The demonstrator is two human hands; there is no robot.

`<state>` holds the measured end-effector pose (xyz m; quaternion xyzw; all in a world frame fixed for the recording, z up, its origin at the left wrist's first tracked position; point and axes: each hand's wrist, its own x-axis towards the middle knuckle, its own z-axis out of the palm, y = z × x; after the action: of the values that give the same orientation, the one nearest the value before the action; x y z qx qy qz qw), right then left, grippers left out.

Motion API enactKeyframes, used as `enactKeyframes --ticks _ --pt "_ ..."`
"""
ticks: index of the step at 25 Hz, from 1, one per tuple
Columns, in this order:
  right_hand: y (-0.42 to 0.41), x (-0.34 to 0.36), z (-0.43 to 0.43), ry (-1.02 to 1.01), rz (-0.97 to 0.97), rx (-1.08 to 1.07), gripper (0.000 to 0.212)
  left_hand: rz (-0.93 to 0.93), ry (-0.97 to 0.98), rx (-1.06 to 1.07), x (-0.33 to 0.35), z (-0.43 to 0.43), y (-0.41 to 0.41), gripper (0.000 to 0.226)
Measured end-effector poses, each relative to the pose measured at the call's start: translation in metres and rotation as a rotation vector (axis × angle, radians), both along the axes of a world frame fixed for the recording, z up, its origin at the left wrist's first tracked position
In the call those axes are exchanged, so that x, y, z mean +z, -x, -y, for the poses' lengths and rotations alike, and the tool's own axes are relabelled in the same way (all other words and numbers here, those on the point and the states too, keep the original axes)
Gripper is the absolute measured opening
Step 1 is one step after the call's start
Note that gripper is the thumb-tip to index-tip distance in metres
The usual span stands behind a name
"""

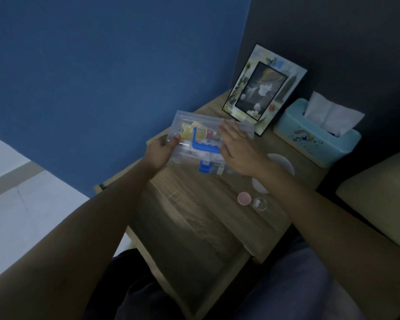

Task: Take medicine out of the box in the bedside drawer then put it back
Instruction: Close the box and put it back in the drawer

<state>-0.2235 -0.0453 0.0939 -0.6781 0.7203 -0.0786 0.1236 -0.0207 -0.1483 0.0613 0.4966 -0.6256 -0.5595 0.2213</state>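
The clear plastic box (201,144) is held above the far part of the bedside table top (194,204), tilted, with its lid side turned toward the camera. The left hand (158,150) is clamped on the box's left end: the thumb (174,138) is pressed on the lid, and the remaining fingers are hidden behind the box. The right hand (238,150) is laid flat on the right part of the lid with the fingers only slightly spread; whether its thumb is hooked under the edge cannot be told. Medicine packets (189,132) in yellow and other colours are seen through the clear wall, together with a blue handle (202,146) and a blue latch (204,168) at the near edge.

Behind the box, a picture frame (263,88) is leaned against the dark wall, close to the box's far right corner. A tissue box (314,137) is placed to the right, well apart from the hands. A pink round lid (244,198) and a small clear jar (259,203) are set near the right forearm. The open drawer (194,262) is located below the arms, and its visible interior is dim. The near table surface between the arms is unobstructed.
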Motion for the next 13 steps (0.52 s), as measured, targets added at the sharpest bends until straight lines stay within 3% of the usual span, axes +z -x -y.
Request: enactKeyframes --ticks 5,7,8,10,11,13 --pt "-0.006 -0.016 0.005 -0.044 -0.044 0.021 0.052 0.067 0.026 -0.006 0.002 -0.005 0.000 0.058" --pt "-0.005 -0.017 0.003 -0.015 -0.061 0.012 0.052 0.075 0.038 0.121 -0.001 -0.018 0.008 0.067" --pt "-0.005 -0.017 0.002 -0.012 -0.060 0.009 0.052 0.051 0.053 0.256 -0.006 -0.030 0.010 0.064" --pt "-0.006 -0.018 0.002 -0.019 -0.051 0.010 0.052 -0.009 0.047 0.526 -0.020 -0.063 0.011 0.034" --pt "-0.006 -0.018 0.002 -0.023 -0.045 0.011 0.052 -0.007 -0.016 0.555 -0.025 -0.079 0.013 0.018" --pt "-0.007 -0.019 0.002 -0.031 -0.028 0.013 0.052 -0.047 -0.216 0.413 -0.035 -0.094 0.022 0.015"
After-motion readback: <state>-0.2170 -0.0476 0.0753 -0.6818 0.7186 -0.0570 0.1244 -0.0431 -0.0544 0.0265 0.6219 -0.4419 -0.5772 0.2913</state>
